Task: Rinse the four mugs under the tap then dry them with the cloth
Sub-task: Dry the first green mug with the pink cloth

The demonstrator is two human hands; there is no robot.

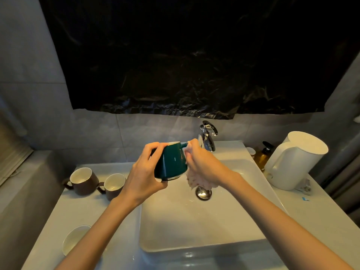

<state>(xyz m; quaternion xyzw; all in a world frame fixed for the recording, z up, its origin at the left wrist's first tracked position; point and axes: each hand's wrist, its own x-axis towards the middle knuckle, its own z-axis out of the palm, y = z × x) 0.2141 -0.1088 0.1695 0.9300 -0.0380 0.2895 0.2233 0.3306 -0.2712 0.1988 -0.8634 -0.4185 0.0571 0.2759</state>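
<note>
One head-worn wide view looks forward and down, close above the sink

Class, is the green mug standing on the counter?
No, the left hand holds the green mug over the sink, cloth in the right hand.

Dim warm light, wide-angle edge distortion

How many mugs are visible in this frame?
4. The green mug in the left hand above the sink; left brown mug and right brown mug on the counter left of it; white mug nearer, partly hidden by the left forearm.
</note>
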